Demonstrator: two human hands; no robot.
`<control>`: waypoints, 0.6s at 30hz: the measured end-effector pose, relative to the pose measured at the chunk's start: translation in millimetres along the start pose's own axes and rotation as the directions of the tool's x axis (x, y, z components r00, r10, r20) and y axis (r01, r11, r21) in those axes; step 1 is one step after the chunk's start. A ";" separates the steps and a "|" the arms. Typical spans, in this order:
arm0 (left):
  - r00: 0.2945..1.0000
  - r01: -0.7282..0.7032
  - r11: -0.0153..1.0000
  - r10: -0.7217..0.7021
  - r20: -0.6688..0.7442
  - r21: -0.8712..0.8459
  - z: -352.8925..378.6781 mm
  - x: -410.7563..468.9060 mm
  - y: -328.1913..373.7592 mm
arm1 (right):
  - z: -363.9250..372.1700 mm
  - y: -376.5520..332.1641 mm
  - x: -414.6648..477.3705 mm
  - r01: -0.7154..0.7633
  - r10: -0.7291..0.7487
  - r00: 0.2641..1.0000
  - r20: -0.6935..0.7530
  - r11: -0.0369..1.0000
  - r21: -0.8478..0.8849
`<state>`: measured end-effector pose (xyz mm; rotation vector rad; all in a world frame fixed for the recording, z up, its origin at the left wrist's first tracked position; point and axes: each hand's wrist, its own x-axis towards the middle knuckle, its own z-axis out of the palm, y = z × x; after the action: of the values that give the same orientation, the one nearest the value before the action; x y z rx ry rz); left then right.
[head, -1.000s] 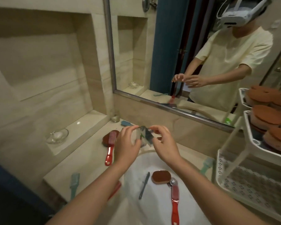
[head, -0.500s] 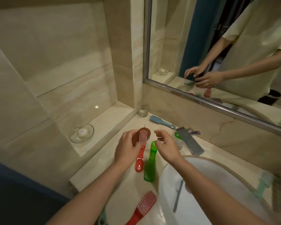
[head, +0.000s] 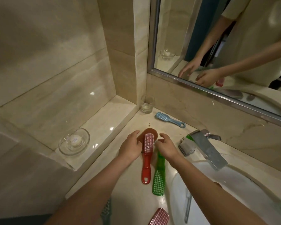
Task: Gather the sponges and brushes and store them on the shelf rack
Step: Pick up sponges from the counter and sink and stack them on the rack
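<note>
Both hands are loose and hold nothing. The left hand [head: 130, 147] sits at 9 o'clock of the red brush [head: 147, 159], the right hand [head: 166, 147] at 3. The brush's long axis runs 12 to 6, head resting on the brown sponge [head: 152, 132]. The left hand looks nearer.

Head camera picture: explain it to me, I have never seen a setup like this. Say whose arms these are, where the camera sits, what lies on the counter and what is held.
No machine here: a person wears a camera on the head, looking down at their own arms. The left hand is open beside a red brush whose head lies on a brown sponge. The right hand covers the handle end of a green brush; whether it grips it cannot be told. On the counter also lie a blue brush and a glass. The faucet and sink are to the right; the mirror reflects the person.
</note>
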<state>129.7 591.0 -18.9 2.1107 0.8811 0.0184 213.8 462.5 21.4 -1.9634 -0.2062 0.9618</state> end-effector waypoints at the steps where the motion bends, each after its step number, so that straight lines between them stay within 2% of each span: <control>1: 1.000 0.008 1.000 -0.008 -0.004 -0.005 0.9 0.4 -2.4 | 1.8 0.8 0.3 -0.007 0.007 1.000 0.009 1.000 0.009; 4: 0.998 0.064 0.997 -0.064 0.021 -0.037 12.7 21.0 -5.7 | 3.1 6.0 23.4 -0.060 0.059 0.997 0.050 0.998 0.022; 8: 0.998 0.063 0.993 -0.060 0.032 -0.104 18.4 18.6 -9.3 | 5.8 7.6 24.2 -0.061 0.059 0.997 0.048 0.997 0.054; 11: 0.999 0.020 0.982 -0.028 -0.040 -0.188 21.1 20.5 -9.0 | 3.4 4.3 25.3 -0.042 0.038 0.999 0.027 0.985 0.167; 14: 0.988 -0.071 0.950 0.026 -0.152 -0.303 18.4 20.3 1.0 | -2.4 -1.9 22.2 0.047 -0.038 0.999 -0.037 0.960 0.275; 18: 0.947 -0.207 0.937 0.120 -0.300 -0.280 11.8 18.4 21.6 | -11.8 -15.3 12.6 0.193 -0.167 0.981 -0.099 0.876 0.443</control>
<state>159.7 585.0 -16.7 1.9037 0.7987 0.5220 234.0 469.6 29.9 -1.5105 -0.1165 0.7494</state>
